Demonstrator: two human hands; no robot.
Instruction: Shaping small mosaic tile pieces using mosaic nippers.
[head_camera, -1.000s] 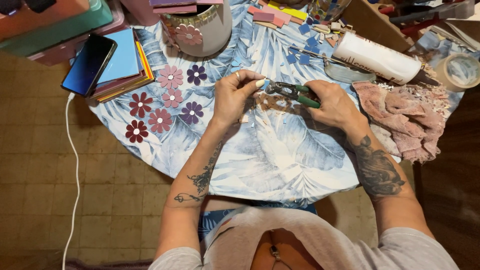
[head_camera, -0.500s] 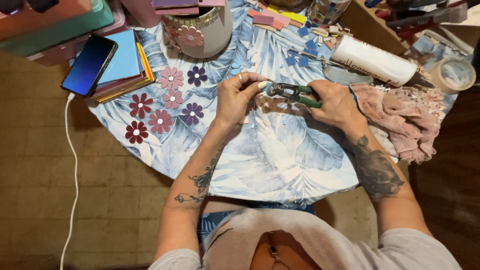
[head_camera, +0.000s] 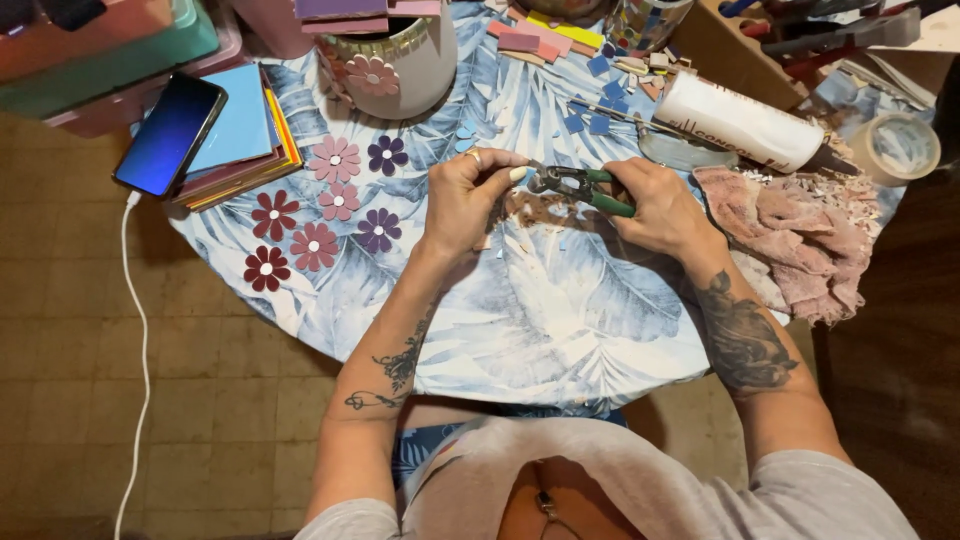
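Observation:
My right hand (head_camera: 655, 205) grips green-handled tile nippers (head_camera: 583, 186), their metal jaws pointing left. My left hand (head_camera: 470, 200) pinches a small tile piece (head_camera: 522, 176) at the jaws; the piece is mostly hidden by my fingertips. Both hands hover over a round table (head_camera: 560, 320) covered with a blue leaf-print cloth. Brown tile crumbs (head_camera: 545, 212) lie on the cloth just below the nippers.
Several flower-shaped mosaic pieces (head_camera: 330, 215) lie left of my hands. A phone (head_camera: 170, 135) on a cable rests on stacked coloured sheets. A decorated pot (head_camera: 395, 60), white glue bottle (head_camera: 745, 125), tape roll (head_camera: 902, 148), pink rag (head_camera: 800, 235) and loose blue tiles (head_camera: 590, 110) ring the far edge.
Both hands have stayed together at the same spot over the cloth, with only a slight shift of fingers and nippers.

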